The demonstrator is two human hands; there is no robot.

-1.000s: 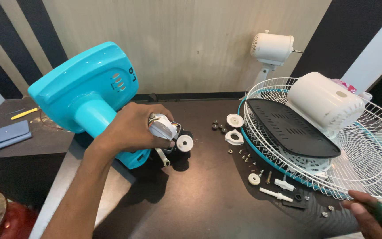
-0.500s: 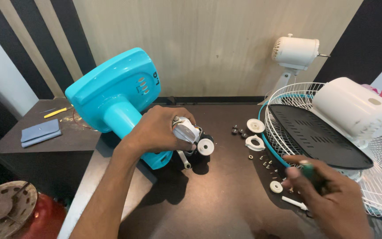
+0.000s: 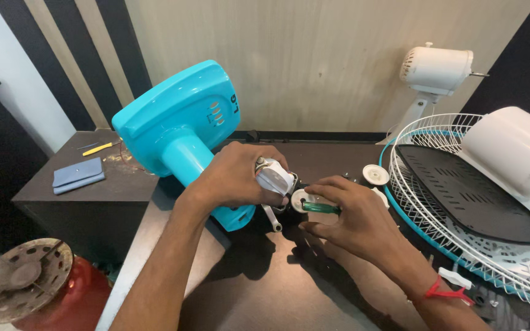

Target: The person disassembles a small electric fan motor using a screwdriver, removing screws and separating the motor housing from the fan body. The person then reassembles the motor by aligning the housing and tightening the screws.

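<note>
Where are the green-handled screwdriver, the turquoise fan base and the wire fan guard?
green-handled screwdriver (image 3: 321,208), head view, on the green handle.
turquoise fan base (image 3: 176,116), head view, on the flat underside.
wire fan guard (image 3: 421,132), head view, on its upper wires.

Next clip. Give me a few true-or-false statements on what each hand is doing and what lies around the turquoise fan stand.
1. The left hand grips the white neck piece atop the turquoise fan stand. True.
2. The right hand is empty. False: it holds a green-handled screwdriver, pointed at the neck piece.
3. The wire fan guard lies to the right, with a black panel on it. True.
4. A white motor housing stands on the floor beside the red cylinder. False: it stands at the back right, near the wall.
</note>
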